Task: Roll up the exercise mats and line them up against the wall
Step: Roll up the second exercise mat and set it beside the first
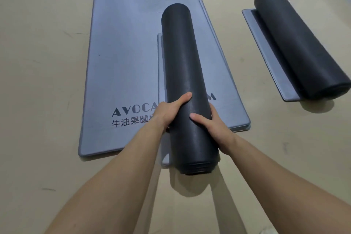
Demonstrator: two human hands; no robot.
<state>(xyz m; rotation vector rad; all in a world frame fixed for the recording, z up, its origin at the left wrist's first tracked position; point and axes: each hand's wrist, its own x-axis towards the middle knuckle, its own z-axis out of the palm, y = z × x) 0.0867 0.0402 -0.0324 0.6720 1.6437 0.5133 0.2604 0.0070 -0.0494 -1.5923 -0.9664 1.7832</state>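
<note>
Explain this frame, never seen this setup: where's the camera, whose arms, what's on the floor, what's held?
No robot here: one wide-angle camera worn on a person's head looks down at their bare arms. The left hand and right hand grip a dark rolled mat near its closer end, a grey flap loose along its side. Beneath it, a grey mat with printed lettering lies flat on the tan floor. To the right, a second rolled mat lies with its tail unrolled.
</note>
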